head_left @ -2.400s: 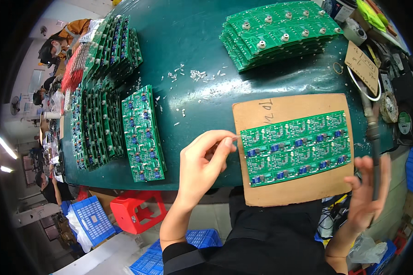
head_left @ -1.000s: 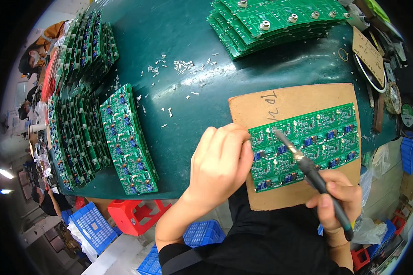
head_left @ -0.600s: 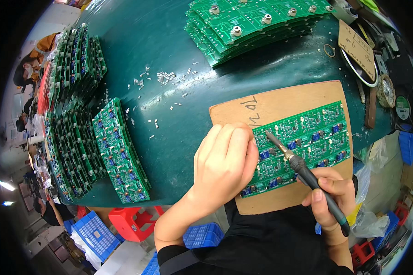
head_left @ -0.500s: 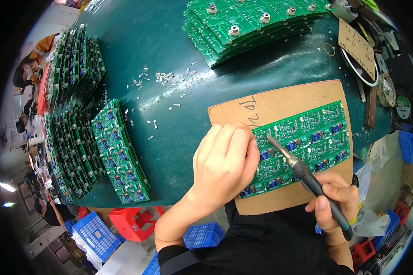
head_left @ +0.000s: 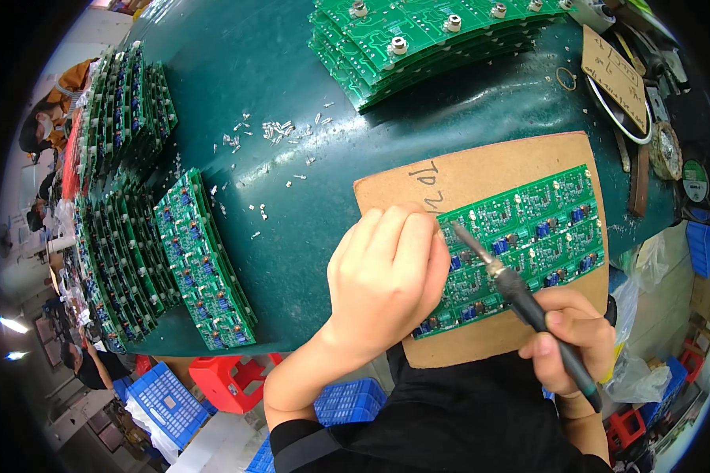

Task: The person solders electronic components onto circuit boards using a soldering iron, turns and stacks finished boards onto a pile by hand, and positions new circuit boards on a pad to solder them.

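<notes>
A green circuit board populated with blue and small white parts lies aslant on a brown sheet of board. My right hand is closed around the dark handle of a soldering iron. The iron's tip reaches the circuit board's upper left part, close beside my left fingers. Over the board's left end, my left hand is closed with its fingertips pressed together. Those fingertips face away from view, so whatever they pinch is hidden.
Stacked green boards lie at the far side. More populated boards stand in rows on the left. Small clear bits are scattered across the green tabletop. Tools and a solder-like coil crowd the right edge.
The soldering iron's tip has shifted slightly left and up, nearer my left fingers. My left hand keeps its closed pose almost in place. The whole view has tilted a little.
</notes>
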Action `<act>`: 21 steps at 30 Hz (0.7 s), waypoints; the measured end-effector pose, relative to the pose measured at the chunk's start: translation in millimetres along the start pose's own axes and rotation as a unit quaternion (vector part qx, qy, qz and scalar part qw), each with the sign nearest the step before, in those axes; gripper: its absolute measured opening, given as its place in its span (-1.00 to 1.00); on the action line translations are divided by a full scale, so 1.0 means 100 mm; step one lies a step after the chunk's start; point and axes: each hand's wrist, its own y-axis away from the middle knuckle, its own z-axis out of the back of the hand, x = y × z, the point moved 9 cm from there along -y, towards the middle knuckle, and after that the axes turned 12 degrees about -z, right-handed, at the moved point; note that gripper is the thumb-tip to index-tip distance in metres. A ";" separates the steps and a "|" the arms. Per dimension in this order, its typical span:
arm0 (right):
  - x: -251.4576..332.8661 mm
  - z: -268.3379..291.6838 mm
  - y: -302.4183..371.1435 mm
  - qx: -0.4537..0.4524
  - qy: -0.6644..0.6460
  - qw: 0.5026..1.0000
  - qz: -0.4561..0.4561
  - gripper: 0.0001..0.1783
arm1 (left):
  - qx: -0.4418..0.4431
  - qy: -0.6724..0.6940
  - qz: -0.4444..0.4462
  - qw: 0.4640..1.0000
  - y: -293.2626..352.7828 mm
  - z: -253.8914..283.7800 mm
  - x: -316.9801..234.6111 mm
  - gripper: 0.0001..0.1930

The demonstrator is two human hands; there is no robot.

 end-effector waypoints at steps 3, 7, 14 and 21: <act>-0.04 0.08 -0.03 -0.019 -0.022 0.999 -0.017 -0.77 | 0.006 -0.006 -0.011 1.000 -0.02 0.00 -0.04 -0.83; -0.07 0.06 -0.10 0.001 -0.030 0.999 -0.017 -0.77 | 0.044 -0.061 -0.037 0.996 -0.05 -0.04 -0.12 -0.84; -0.23 0.44 0.09 -0.080 -0.085 0.987 -0.114 -0.76 | 0.060 0.052 0.006 0.997 -0.07 0.01 0.00 -0.86; -0.32 0.45 0.06 -0.058 -0.059 0.991 -0.107 -0.77 | 0.016 0.113 0.054 0.992 -0.18 -0.12 -0.11 -0.82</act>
